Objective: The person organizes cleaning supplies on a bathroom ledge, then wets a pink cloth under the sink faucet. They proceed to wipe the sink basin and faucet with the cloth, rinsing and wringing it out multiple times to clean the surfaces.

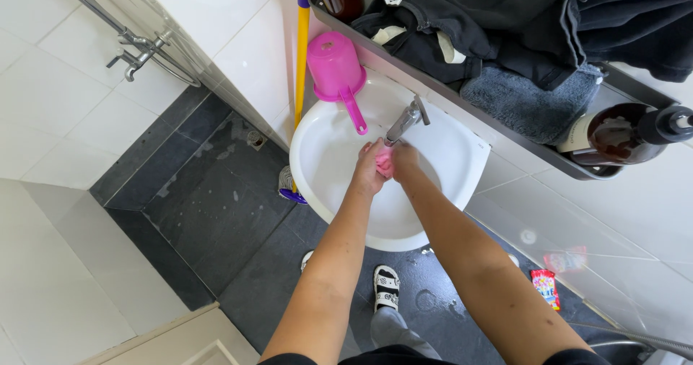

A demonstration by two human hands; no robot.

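Both my hands meet over the white sink [317, 155], just under the metal faucet [404, 122]. My left hand [369, 170] and my right hand [404, 160] press together around a small pink object [385, 162], soft-looking and mostly hidden between my palms. Whether water runs from the faucet is unclear. A pink plastic dipper [336, 69] sits upside down on the sink's back rim, its handle pointing into the basin.
A metal shelf [520, 145] above the sink carries dark clothes [498, 18], a grey towel [530, 101] and brown pump bottles [621, 134]. A yellow mop handle [302, 62] leans by the wall. My sandalled foot [386, 287] stands on wet dark tiles beside a small colourful packet [546, 288].
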